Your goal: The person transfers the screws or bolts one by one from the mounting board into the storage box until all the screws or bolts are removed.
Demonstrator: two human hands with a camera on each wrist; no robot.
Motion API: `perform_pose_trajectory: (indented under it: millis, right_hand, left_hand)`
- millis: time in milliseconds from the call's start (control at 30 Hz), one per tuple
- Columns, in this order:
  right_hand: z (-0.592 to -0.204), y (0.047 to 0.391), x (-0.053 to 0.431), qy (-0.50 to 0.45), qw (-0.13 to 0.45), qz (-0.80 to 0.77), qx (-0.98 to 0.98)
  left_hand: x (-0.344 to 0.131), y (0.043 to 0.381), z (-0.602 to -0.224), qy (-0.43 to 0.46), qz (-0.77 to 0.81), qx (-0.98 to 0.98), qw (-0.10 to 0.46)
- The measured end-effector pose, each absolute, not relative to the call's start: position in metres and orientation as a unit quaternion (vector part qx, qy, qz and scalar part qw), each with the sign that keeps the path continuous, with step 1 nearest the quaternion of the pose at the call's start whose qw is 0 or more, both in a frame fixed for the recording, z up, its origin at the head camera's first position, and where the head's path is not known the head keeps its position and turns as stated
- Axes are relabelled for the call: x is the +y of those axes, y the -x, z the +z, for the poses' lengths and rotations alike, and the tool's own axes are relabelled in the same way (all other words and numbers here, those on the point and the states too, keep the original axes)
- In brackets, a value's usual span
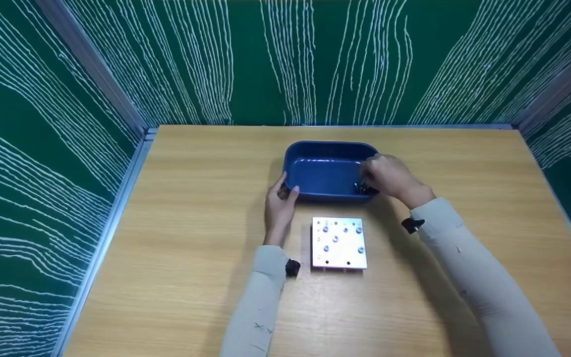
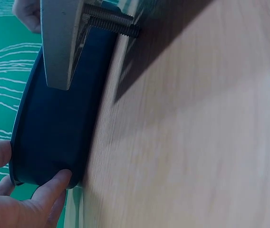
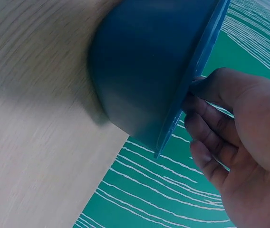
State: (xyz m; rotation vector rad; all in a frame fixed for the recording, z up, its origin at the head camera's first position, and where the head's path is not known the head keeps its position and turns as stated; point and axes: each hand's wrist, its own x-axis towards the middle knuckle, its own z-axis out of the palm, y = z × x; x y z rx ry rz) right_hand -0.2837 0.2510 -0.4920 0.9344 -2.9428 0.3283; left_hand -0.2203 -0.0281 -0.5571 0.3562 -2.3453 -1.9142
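My left hand holds the near left corner of a blue plastic tray, thumb on the near wall and fingers at the left end. In the left wrist view its thumb presses the tray's outer wall. My right hand reaches over the tray's right end, fingers bent, close to small dark metal parts lying in that corner. In the right wrist view the tray's rim hides those fingertips, so I cannot tell whether they pinch anything. Nearer me, a square metal plate carries several socket-head screws.
Threaded screw ends stick out under the plate in the left wrist view. The wooden table meets green walls with white wavy lines. A metal rail runs along the table's left edge.
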Motion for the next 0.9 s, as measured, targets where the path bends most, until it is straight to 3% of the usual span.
perform_pose_trajectory:
  millis: [900]
  right_hand:
    - [-0.492, 0.299, 0.25, -0.293, -0.051, 0.1, -0.949]
  left_hand:
    - [-0.029, 0.219, -0.557, -0.107, -0.635, -0.764, 0.044]
